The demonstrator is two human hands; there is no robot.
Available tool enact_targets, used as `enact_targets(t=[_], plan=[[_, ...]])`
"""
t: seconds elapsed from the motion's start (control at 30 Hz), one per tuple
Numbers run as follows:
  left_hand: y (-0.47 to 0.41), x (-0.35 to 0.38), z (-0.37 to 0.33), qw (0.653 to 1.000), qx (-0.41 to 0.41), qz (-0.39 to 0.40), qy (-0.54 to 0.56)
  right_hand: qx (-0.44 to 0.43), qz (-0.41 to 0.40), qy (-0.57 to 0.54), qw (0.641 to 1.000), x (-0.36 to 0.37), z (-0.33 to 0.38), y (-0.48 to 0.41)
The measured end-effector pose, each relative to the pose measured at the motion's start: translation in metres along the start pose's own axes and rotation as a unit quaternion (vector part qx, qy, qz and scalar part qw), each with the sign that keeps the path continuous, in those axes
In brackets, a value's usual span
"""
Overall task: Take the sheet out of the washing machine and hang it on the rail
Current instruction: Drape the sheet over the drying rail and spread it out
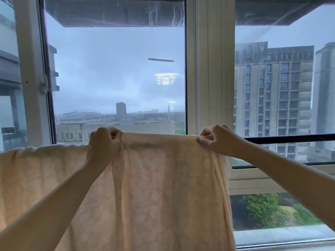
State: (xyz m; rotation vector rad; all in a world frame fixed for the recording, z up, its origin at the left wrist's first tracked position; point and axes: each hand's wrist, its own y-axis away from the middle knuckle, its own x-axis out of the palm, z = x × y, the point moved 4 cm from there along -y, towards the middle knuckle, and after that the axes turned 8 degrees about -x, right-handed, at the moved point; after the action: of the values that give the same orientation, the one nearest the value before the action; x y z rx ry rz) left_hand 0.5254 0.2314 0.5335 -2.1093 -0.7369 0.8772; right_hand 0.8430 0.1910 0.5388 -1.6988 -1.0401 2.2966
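A pale peach sheet (154, 187) with a faint leaf pattern hangs in front of me, draped over a rail whose dark bar (293, 138) shows to the right of it. My left hand (104, 144) grips the sheet's top fold near the middle. My right hand (215, 140) pinches the top fold at the sheet's right end, just where the bare rail begins. More of the sheet spreads along the rail to the left edge of the view. The washing machine is out of view.
Large windows stand close behind the rail, with a white frame post (210, 69) between the panes. An opened casement (30, 69) is at the left. Outside are grey sky, tall buildings and trees far below.
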Motion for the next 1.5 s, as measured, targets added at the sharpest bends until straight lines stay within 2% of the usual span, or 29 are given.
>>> enact_targets(t=[0.1, 0.27, 0.37, 0.5, 0.6, 0.67, 0.77, 0.87, 0.97, 1.1, 1.17, 1.33, 1.4, 1.5], plan=[[0.006, 0.012, -0.019, 0.998, 0.019, 0.054, 0.003, 0.002, 0.004, -0.018, 1.000, 0.000, -0.004, 0.003], [0.030, 0.037, -0.076, 0.974, 0.150, 0.161, 0.051, -0.003, -0.004, -0.022, 1.000, 0.000, -0.001, 0.008], [0.043, 0.056, -0.100, 0.957, 0.163, 0.232, 0.067, -0.003, -0.011, -0.031, 0.999, -0.002, 0.000, 0.013], [0.039, 0.062, -0.105, 0.964, 0.145, 0.207, 0.079, 0.017, -0.069, -0.032, 0.997, -0.011, -0.008, 0.027], [0.031, 0.057, -0.098, 0.970, 0.125, 0.188, 0.089, 0.027, -0.169, 0.067, 0.983, -0.022, -0.020, 0.039], [0.027, 0.056, -0.094, 0.972, 0.109, 0.189, 0.088, 0.035, -0.211, 0.085, 0.973, -0.026, -0.023, 0.046], [0.025, 0.058, -0.090, 0.975, 0.088, 0.187, 0.084, 0.066, -0.197, 0.081, 0.975, -0.026, -0.021, 0.052], [0.027, 0.060, -0.092, 0.975, 0.096, 0.186, 0.079, 0.139, -0.128, 0.074, 0.979, -0.021, -0.016, 0.053], [0.029, 0.059, -0.095, 0.975, 0.096, 0.183, 0.080, 0.202, -0.057, 0.008, 0.978, -0.012, -0.013, 0.051], [0.028, 0.056, -0.094, 0.976, 0.086, 0.179, 0.084, 0.204, -0.079, -0.221, 0.950, -0.006, -0.007, 0.046], [0.027, 0.055, -0.093, 0.977, 0.084, 0.175, 0.085, 0.189, -0.083, -0.240, 0.949, -0.009, 0.001, 0.044], [0.026, 0.049, -0.089, 0.982, 0.081, 0.147, 0.086, 0.166, -0.148, -0.042, 0.974, -0.040, 0.003, 0.031], [0.023, 0.046, -0.084, 0.984, 0.070, 0.141, 0.081, 0.147, -0.200, 0.061, 0.967, -0.056, -0.002, 0.025], [0.018, 0.038, -0.071, 0.988, 0.050, 0.132, 0.067, 0.121, -0.268, 0.182, 0.938, -0.073, -0.009, 0.024]])
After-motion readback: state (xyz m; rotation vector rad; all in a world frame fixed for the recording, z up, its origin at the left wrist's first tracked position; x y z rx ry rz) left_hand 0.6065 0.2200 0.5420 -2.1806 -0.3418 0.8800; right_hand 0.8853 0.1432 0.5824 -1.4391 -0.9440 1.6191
